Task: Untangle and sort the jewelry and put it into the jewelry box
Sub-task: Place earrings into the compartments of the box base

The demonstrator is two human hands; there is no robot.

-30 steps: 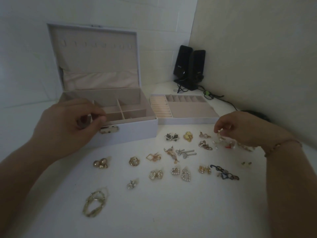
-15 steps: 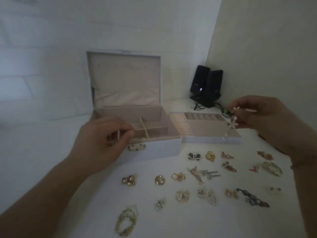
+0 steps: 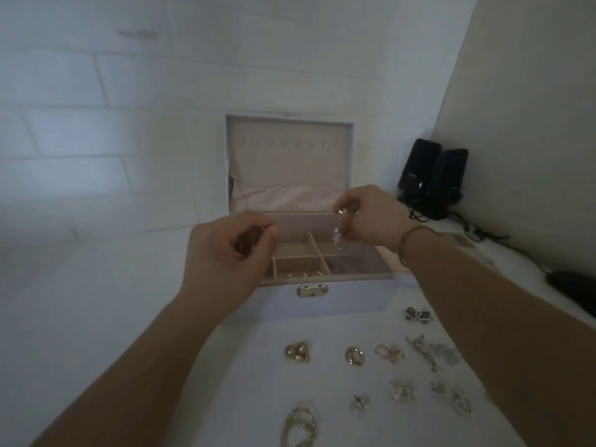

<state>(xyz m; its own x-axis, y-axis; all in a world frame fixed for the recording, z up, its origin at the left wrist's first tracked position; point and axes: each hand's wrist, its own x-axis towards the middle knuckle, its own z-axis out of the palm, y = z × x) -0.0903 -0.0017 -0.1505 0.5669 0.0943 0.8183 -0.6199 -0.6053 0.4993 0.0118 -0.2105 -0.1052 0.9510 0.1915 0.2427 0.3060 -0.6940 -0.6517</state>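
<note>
The white jewelry box (image 3: 338, 298) stands open with its lid (image 3: 290, 162) upright, showing beige compartments. My right hand (image 3: 371, 217) pinches a pale dangling earring (image 3: 338, 235) above the box's right rear compartment. My left hand (image 3: 225, 259) hovers over the box's left side, fingers curled and thumb tip against the forefinger; nothing shows between them. A thin gold piece (image 3: 303, 274) lies in the front middle compartment. Several loose pieces lie on the table in front, among them pearl earrings (image 3: 296, 351), a gold round earring (image 3: 354, 356) and a chain bracelet (image 3: 300, 424).
The box's removed tray (image 3: 390, 262) sits right of the box, mostly hidden by my right forearm. Two black speakers (image 3: 432, 179) with cables stand in the back right corner. A dark object (image 3: 574, 288) lies at the right edge. White walls close off the back and right.
My right hand picked the pale earring from the table at the right and carried it left to above the box. My left hand stayed by the box's left side. The view tilted up.
</note>
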